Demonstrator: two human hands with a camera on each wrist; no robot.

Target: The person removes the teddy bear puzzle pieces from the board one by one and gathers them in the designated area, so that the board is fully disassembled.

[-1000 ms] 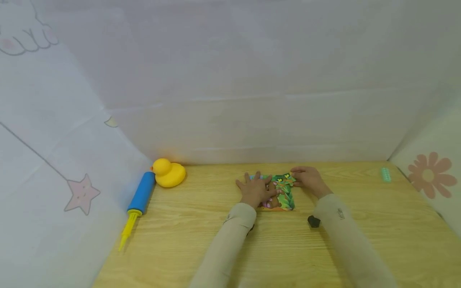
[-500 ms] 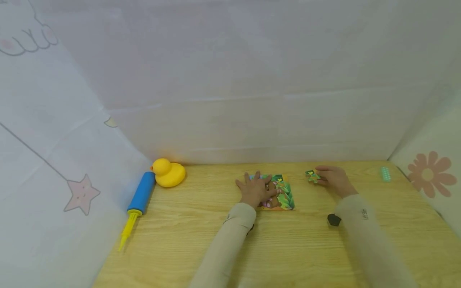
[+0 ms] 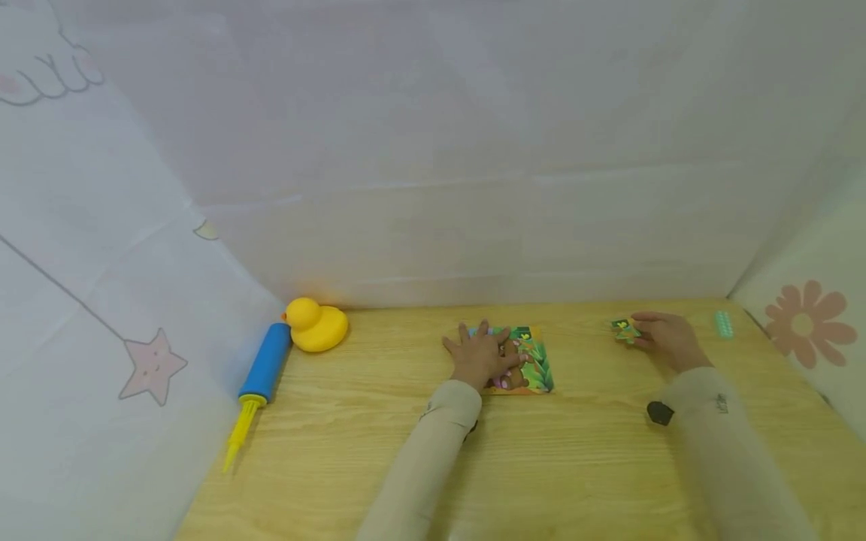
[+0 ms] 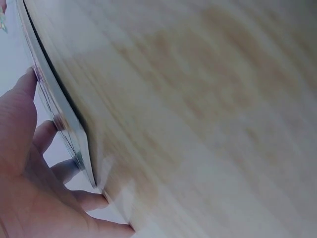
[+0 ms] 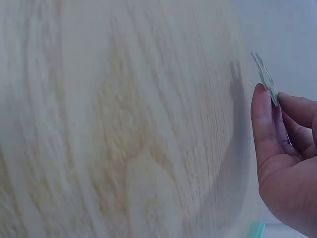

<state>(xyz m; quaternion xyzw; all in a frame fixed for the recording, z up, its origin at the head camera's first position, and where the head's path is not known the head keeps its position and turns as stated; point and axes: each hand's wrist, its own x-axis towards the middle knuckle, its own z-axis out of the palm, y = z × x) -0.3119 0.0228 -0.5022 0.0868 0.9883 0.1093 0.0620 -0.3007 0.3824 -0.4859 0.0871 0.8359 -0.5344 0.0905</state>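
A colourful jigsaw puzzle (image 3: 539, 368) with a brown cartoon animal and green leaves lies flat on the table. My left hand (image 3: 479, 359) rests on its left part with fingers spread, covering much of the picture. In the left wrist view, those fingers (image 4: 46, 134) touch the puzzle's thick edge (image 4: 74, 133), and some reach the tabletop. To the right of the puzzle, my right hand (image 3: 666, 340) pinches a green puzzle piece (image 3: 624, 329) between thumb and fingertips. The right wrist view has this thin piece (image 5: 266, 79) edge-on, held above the wooden surface.
A yellow rubber duck (image 3: 316, 325) stands at the table's back left, beside a blue and yellow hand pump (image 3: 264, 368). Near the back right corner lies a small mint-green studded object (image 3: 724, 324). White printed cloth (image 3: 433, 225) rises behind the wooden table (image 3: 541, 466).
My right hand has lifted the puzzle piece off the puzzle's upper right corner and carried it to the right. My left hand has stayed in place on the puzzle.
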